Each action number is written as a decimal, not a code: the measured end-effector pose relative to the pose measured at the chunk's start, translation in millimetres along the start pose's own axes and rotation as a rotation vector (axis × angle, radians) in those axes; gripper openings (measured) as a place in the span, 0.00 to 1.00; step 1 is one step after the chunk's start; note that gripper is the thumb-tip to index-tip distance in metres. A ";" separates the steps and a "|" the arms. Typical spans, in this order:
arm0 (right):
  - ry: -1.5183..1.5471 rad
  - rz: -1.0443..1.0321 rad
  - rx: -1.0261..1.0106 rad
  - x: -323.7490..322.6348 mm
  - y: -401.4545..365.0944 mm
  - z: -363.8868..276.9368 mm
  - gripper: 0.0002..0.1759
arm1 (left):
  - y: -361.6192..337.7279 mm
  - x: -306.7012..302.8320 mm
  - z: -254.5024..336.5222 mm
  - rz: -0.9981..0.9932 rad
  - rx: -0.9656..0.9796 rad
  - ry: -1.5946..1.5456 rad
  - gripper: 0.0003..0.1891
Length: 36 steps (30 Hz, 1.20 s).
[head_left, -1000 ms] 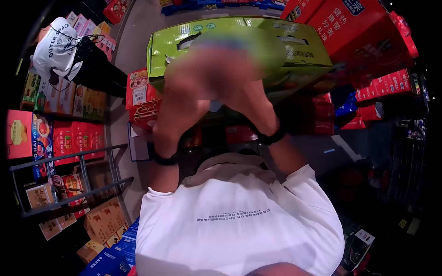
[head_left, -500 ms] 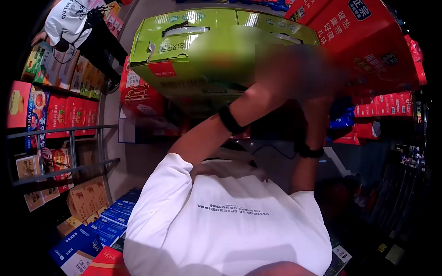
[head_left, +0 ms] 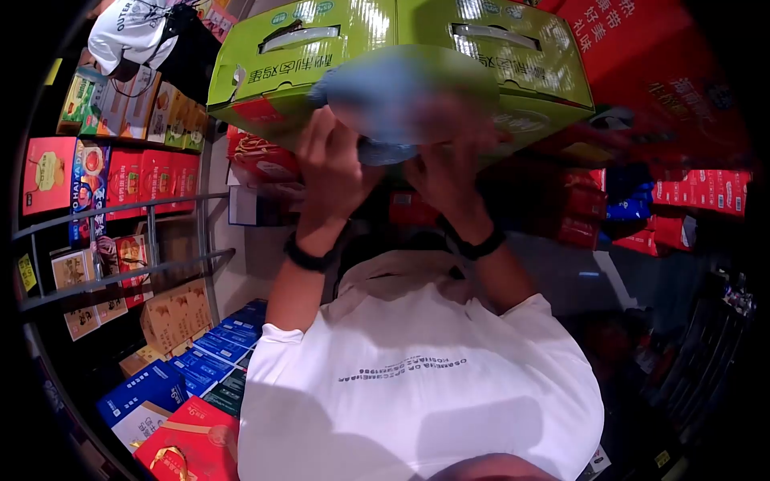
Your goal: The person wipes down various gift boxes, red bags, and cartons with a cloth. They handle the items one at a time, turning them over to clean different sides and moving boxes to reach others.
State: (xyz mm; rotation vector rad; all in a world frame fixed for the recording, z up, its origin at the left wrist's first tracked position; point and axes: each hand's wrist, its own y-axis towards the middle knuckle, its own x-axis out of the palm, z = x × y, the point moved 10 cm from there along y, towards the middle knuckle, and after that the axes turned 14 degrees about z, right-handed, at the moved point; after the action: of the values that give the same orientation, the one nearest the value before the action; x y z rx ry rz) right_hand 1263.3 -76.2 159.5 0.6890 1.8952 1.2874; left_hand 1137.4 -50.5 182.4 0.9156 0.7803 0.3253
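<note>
Left of green cardboard carton (head_left: 377, 28): grey metal shelf rack (head_left: 152, 200), red gift boxes (head_left: 128, 172). Left hand (head_left: 333, 164) under carton's near edge, fingers (head_left: 317, 132) curled against it, bearing load. Right hand (head_left: 449, 176) likewise beneath carton; its fingers blurred, grip cannot be told. Judged step: carton carried raised on both hands. Next move calls for level two-handed support.

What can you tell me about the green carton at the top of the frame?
The green carton looks like glossy lime cardboard, wide and flat, lying tilted. Its top face carries two pale handle strips and printed characters; a red patch marks its front edge. It sits above red boxes. The left hand and right hand are raised at its lower edge; blur hides any contact.
</note>
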 end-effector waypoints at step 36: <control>0.249 -0.925 0.700 240.2 -226.7 -85.4 0.34 | -215.3 -2.8 -292.8 -0.284 -0.742 -0.181 0.26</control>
State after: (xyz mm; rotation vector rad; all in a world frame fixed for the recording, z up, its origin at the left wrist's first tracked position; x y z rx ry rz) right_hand 1046.5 -19.9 -97.7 -0.0968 2.4290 0.1138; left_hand 909.2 -6.9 -97.2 0.1292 0.5448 0.2479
